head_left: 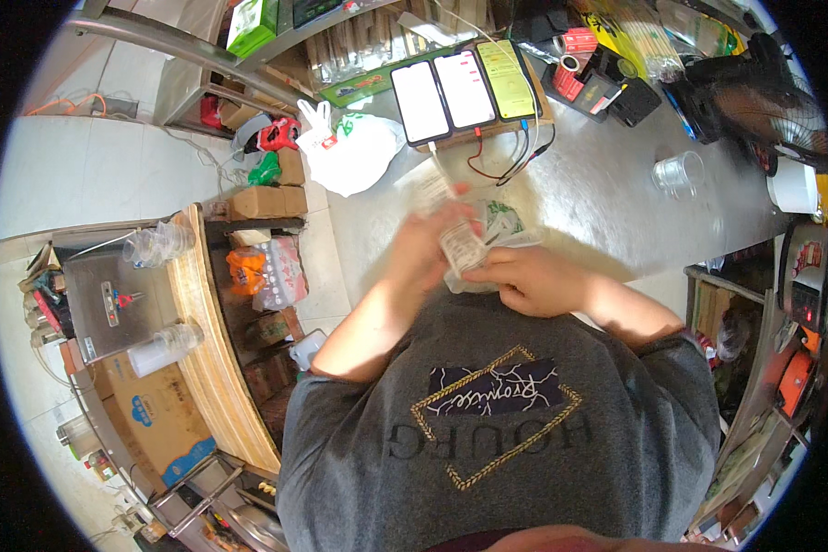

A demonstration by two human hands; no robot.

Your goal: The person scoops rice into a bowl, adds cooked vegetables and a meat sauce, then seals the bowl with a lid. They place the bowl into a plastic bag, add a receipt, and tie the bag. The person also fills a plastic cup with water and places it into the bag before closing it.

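Note:
In front of my chest, my left hand [432, 241] is smeared by motion, its fingers curled at a printed paper slip [462, 245]. A blurred pale strip [423, 188] shows just beyond its fingertips; whether it is part of the same slip I cannot tell. My right hand [535, 279] is closed, thumb and fingers pinching the near edge of a clear plastic bag [502, 223] with green print, right beside the slip. What the bag holds is hidden. Both hands are over the near edge of the metal table [598, 198].
Three lit phones [460, 89] lean on a stand at the table's back, cables trailing forward. A stuffed white bag [354, 155] stands left of them. Clear plastic cups [679, 175] and a dark fan [754, 101] are at the right. A wood-edged counter [216, 340] is at the left.

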